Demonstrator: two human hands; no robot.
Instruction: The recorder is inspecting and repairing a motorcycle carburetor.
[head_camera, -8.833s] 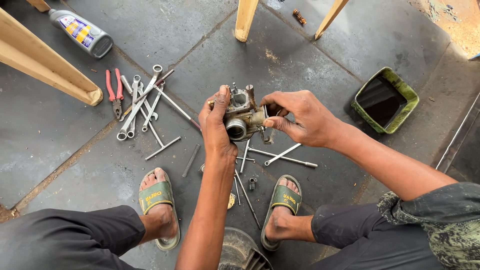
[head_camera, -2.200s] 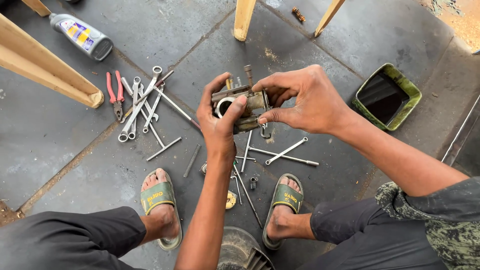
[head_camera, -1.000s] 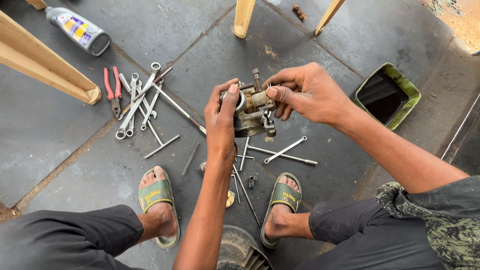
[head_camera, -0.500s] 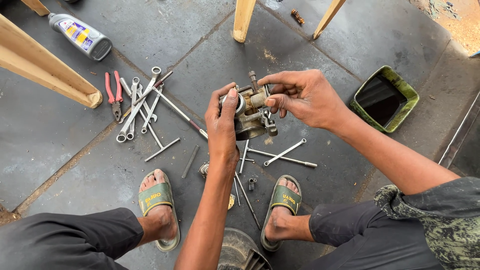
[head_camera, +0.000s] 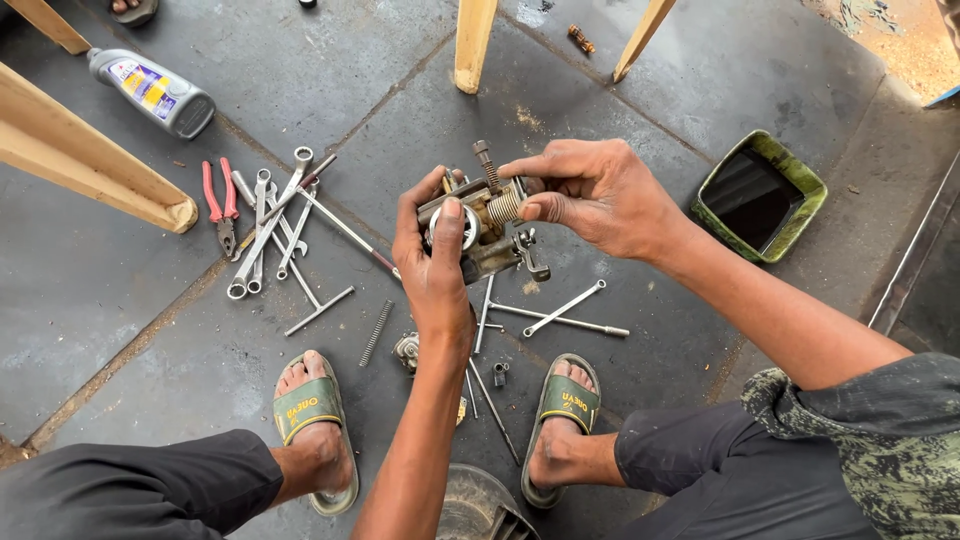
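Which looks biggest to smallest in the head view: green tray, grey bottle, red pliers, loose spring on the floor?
1. green tray
2. grey bottle
3. red pliers
4. loose spring
All lie on the floor, so nearness hardly skews this.

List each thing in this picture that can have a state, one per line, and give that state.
Left hand: closed around the metal engine part.
Right hand: fingertips pinching the brass fitting on top.
Metal engine part: held off the floor.
Grey bottle: lying on its side, cap on.
Red-handled pliers: lying flat on the floor.
Green tray: upright, holding dark liquid.
Spanners: lying in a loose pile.
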